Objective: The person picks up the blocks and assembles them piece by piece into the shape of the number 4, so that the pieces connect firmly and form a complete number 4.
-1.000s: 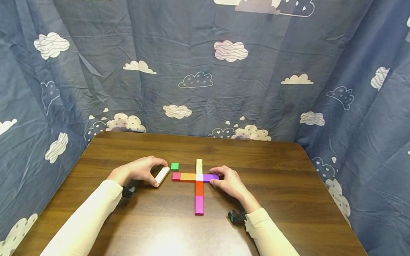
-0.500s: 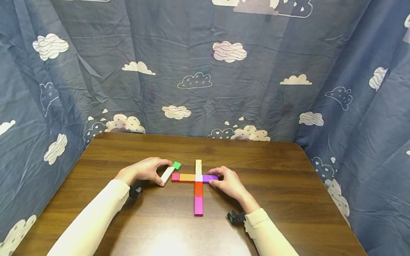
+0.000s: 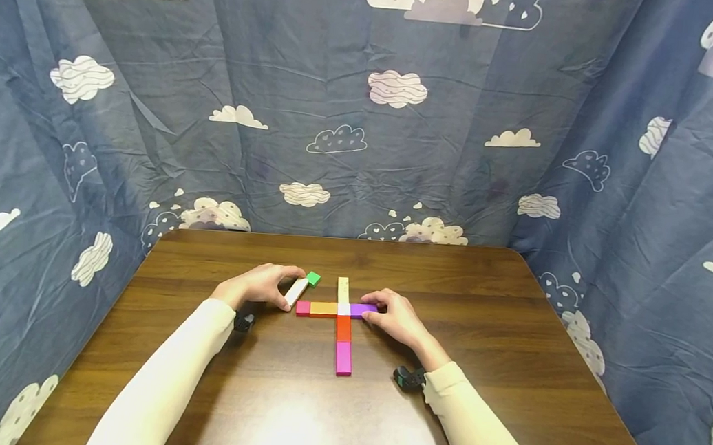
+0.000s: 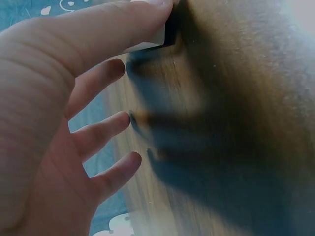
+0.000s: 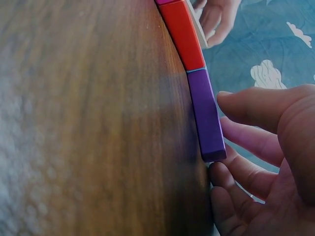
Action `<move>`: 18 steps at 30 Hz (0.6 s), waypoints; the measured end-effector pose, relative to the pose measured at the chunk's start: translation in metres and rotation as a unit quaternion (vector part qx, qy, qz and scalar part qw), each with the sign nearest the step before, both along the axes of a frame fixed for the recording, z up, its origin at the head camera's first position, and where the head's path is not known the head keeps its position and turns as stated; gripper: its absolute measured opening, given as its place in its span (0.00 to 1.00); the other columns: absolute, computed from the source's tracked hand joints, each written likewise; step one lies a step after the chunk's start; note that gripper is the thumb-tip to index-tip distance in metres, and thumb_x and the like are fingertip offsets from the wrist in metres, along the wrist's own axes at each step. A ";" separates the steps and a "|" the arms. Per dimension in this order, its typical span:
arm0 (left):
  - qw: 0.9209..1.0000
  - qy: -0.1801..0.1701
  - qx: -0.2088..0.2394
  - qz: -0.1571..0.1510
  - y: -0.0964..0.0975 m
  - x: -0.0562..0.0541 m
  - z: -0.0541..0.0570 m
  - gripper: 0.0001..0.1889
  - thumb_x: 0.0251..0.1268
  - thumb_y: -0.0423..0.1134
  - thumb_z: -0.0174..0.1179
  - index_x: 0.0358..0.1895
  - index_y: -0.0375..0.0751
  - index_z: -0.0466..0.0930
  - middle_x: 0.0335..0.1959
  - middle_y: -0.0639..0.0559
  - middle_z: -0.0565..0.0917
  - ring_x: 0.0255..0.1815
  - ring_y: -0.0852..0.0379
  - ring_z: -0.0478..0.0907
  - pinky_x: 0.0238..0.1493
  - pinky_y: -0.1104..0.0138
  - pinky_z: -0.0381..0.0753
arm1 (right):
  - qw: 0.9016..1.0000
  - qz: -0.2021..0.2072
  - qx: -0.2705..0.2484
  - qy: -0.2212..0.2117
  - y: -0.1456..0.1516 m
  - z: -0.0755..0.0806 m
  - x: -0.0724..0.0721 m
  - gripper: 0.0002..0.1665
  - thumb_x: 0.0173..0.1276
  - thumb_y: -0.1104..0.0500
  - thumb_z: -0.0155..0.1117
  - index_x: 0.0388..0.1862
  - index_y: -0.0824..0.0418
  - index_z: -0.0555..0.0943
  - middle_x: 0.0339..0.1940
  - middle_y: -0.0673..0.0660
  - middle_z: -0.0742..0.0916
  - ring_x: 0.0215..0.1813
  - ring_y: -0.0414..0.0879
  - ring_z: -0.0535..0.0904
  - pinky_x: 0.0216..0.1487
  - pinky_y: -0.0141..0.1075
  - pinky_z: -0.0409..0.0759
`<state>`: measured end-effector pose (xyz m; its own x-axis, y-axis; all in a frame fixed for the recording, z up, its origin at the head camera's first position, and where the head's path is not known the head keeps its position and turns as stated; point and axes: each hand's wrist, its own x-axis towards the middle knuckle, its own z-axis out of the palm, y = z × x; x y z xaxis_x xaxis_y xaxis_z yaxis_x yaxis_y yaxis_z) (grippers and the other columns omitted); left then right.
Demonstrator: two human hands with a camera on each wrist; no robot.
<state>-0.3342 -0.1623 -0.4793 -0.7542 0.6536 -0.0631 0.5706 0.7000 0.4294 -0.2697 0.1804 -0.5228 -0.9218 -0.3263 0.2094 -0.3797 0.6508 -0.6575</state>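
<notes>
Block [image 3: 296, 291] pinched inside left grip [image 3: 261, 286].

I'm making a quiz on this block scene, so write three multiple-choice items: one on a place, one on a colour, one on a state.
1. Where is the green block?
A. at the far tip of the white block
B. on top of the cross
C. right of the purple block

2. What colour is the nearest block of the cross's arm pointing toward the person?
A. yellow
B. pink
C. green

3. What is the left hand doing?
A. lying flat on the table
B. holding the white block
C. lifting the orange block

Answers: 1 A, the green block sits at the white block's far end. 2 B, the pink block ends that arm. 3 B, its fingers are on the white block.
</notes>
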 end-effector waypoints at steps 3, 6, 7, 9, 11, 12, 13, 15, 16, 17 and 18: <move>1.000 -0.002 -0.002 -0.002 0.002 -0.004 0.000 0.42 0.46 0.42 0.80 0.70 0.47 0.73 0.64 0.47 0.79 0.63 0.46 0.75 0.65 0.51 0.71 | 1.000 0.000 -0.001 0.001 0.000 0.000 -0.001 0.18 0.61 0.58 0.75 0.51 0.57 0.87 0.44 0.55 0.87 0.46 0.51 0.82 0.51 0.45 0.77; 1.000 -0.001 -0.001 -0.011 0.002 -0.007 0.000 0.42 0.47 0.41 0.80 0.70 0.46 0.73 0.64 0.45 0.79 0.64 0.45 0.75 0.65 0.49 0.71 | 1.000 0.002 0.000 0.001 0.000 -0.001 -0.001 0.18 0.62 0.57 0.75 0.52 0.58 0.87 0.44 0.55 0.86 0.46 0.50 0.82 0.51 0.44 0.77; 1.000 -0.002 0.000 -0.012 0.003 -0.007 -0.001 0.42 0.47 0.41 0.80 0.70 0.45 0.72 0.65 0.45 0.78 0.64 0.45 0.74 0.65 0.49 0.71 | 1.000 0.001 0.001 0.001 0.000 -0.001 -0.001 0.18 0.62 0.57 0.75 0.52 0.58 0.87 0.44 0.55 0.86 0.46 0.49 0.82 0.51 0.44 0.77; 1.000 -0.004 -0.003 -0.013 0.004 -0.009 -0.001 0.42 0.48 0.41 0.79 0.71 0.45 0.72 0.65 0.44 0.78 0.65 0.44 0.74 0.65 0.49 0.70 | 1.000 0.001 0.002 0.001 0.000 -0.001 -0.001 0.18 0.62 0.57 0.74 0.51 0.58 0.87 0.44 0.55 0.87 0.46 0.49 0.81 0.51 0.44 0.76; 1.000 -0.004 -0.008 -0.013 0.006 -0.011 0.000 0.42 0.48 0.40 0.79 0.71 0.45 0.71 0.66 0.44 0.77 0.65 0.44 0.73 0.66 0.49 0.70 | 1.000 0.001 0.002 0.002 0.000 -0.001 -0.001 0.18 0.62 0.57 0.74 0.51 0.57 0.87 0.44 0.55 0.87 0.46 0.49 0.81 0.51 0.44 0.76; 1.000 -0.007 -0.010 -0.010 0.006 -0.011 0.000 0.43 0.49 0.41 0.79 0.71 0.45 0.71 0.66 0.44 0.77 0.65 0.44 0.73 0.66 0.49 0.70 | 1.000 0.001 0.002 0.002 0.000 -0.001 -0.001 0.18 0.62 0.57 0.74 0.51 0.57 0.87 0.44 0.55 0.86 0.46 0.49 0.81 0.51 0.44 0.76; 1.000 -0.006 -0.015 -0.010 0.007 -0.012 0.001 0.43 0.49 0.41 0.79 0.72 0.45 0.71 0.66 0.44 0.77 0.65 0.44 0.73 0.66 0.49 0.70 | 1.000 0.001 0.001 0.002 0.000 -0.001 -0.001 0.18 0.62 0.57 0.74 0.51 0.58 0.87 0.44 0.55 0.87 0.46 0.50 0.81 0.51 0.44 0.76; 1.000 -0.003 -0.020 -0.010 0.009 -0.012 0.002 0.42 0.49 0.41 0.79 0.71 0.45 0.71 0.66 0.44 0.77 0.64 0.44 0.74 0.66 0.50 0.70 | 1.000 0.001 0.000 0.002 0.000 -0.001 0.000 0.17 0.62 0.58 0.74 0.51 0.58 0.87 0.43 0.56 0.86 0.45 0.49 0.81 0.50 0.44 0.76; 1.000 -0.002 -0.022 -0.011 0.009 -0.012 0.002 0.42 0.49 0.41 0.79 0.71 0.45 0.71 0.65 0.43 0.78 0.64 0.44 0.74 0.65 0.50 0.70 | 1.000 0.001 0.000 0.002 0.000 0.000 0.000 0.17 0.62 0.58 0.74 0.51 0.58 0.87 0.43 0.56 0.87 0.45 0.49 0.80 0.50 0.44 0.76; 1.000 -0.001 -0.022 -0.011 0.010 -0.011 0.003 0.42 0.49 0.41 0.79 0.71 0.44 0.72 0.65 0.43 0.78 0.64 0.44 0.75 0.65 0.50 0.71 | 1.000 0.001 0.000 0.003 0.000 0.000 0.000 0.17 0.62 0.58 0.74 0.51 0.58 0.87 0.43 0.55 0.87 0.45 0.48 0.80 0.50 0.44 0.76; 1.000 -0.001 -0.022 -0.011 0.010 -0.011 0.003 0.42 0.49 0.41 0.79 0.71 0.44 0.72 0.65 0.43 0.78 0.63 0.44 0.75 0.65 0.50 0.71 | 1.000 -0.001 0.001 0.004 0.000 -0.001 0.000 0.17 0.62 0.58 0.74 0.51 0.58 0.87 0.43 0.55 0.87 0.44 0.48 0.80 0.49 0.43 0.76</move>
